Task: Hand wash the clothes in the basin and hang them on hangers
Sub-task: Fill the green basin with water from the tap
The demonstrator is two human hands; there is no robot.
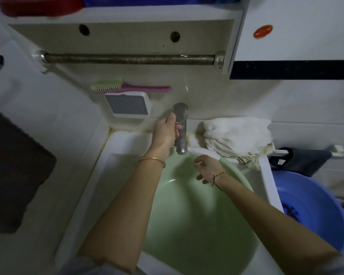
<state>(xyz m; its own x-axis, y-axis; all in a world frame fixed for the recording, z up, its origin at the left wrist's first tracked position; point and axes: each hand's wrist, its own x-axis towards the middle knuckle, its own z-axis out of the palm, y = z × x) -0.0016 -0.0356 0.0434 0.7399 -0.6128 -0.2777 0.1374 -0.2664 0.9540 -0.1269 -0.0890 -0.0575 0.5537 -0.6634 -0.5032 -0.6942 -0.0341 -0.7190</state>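
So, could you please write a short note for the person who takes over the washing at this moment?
Left hand grips the faucet.
Right hand is open, holding nothing, over the green basin.
The green basin sits in the sink under the spout; no clothes visible in it.
White cloth lies bunched on the sink's back edge.
Done: nothing visibly washed.
Left: fill, wash, hang; no hangers in view.

Your left hand (166,132) grips the tap (181,132), arm outstretched; your right hand (207,168) hovers with fingers loosely spread.
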